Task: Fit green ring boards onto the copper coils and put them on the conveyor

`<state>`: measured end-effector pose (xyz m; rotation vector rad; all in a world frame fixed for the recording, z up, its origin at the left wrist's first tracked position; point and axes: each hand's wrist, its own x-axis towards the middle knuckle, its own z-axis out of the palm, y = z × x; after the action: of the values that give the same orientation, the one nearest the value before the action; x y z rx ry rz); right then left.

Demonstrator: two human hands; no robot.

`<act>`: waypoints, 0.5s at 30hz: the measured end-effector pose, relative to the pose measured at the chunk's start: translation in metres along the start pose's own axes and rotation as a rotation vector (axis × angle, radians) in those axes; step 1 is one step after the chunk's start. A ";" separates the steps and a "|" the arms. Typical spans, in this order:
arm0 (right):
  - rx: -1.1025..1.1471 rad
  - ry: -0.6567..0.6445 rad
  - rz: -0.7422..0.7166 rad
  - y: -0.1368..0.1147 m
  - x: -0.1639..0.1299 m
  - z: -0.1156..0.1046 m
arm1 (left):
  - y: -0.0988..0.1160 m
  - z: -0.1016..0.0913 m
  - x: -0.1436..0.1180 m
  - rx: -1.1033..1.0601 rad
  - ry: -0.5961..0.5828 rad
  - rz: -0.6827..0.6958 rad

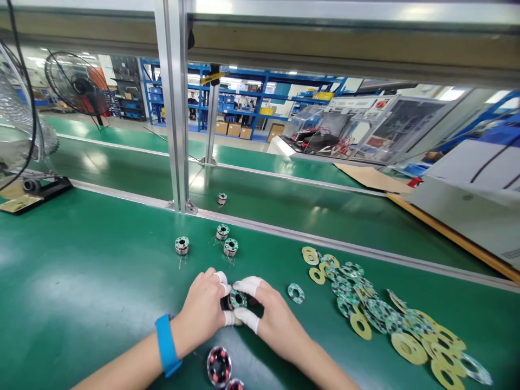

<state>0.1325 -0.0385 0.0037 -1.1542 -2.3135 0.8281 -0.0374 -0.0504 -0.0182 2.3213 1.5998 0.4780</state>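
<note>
Wound core: a small coil piece [229,304] sits between the two hands, near the front middle of the surface [101,271], with a green ring board [243,296] lying over its top.
Left hand: this hand [203,303] pinches the piece from the left, its white-covered fingers [229,318] drawn in narrow.
Right hand: this one [280,322] grips from the right, fingers curved round the ring's near and far edges, holding board and core together.
Step in hand: apparently seating the board on the coil; whether it lies fully flat is hidden by the fingertips.
Next move: seems to call for even pressure around the rim, the wire ends kept clear and lined up with the board.
Uncapped coils: two pieces [219,366] lie just in front of the hands, copper windings showing, the nearer one cut by the frame edge.
Loose ring: one green board [301,296] lies alone, right of the right hand.
Capped coils: three [231,248] stand beyond the hands with thin wires trailing; another [222,199] is past the metal rail [284,233].
Ring pile: green and yellow rings [349,292] spread overlapping at the right.
</note>
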 end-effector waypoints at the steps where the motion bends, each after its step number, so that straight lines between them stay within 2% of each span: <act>1: 0.000 -0.018 0.016 -0.003 0.002 -0.002 | 0.000 0.000 0.000 0.000 0.000 -0.001; 15: 0.037 -0.049 0.098 -0.016 0.009 -0.011 | 0.003 -0.003 0.000 0.030 -0.040 -0.036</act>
<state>0.1247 -0.0356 0.0235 -1.2526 -2.2863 0.9407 -0.0364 -0.0509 -0.0142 2.3047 1.6379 0.4001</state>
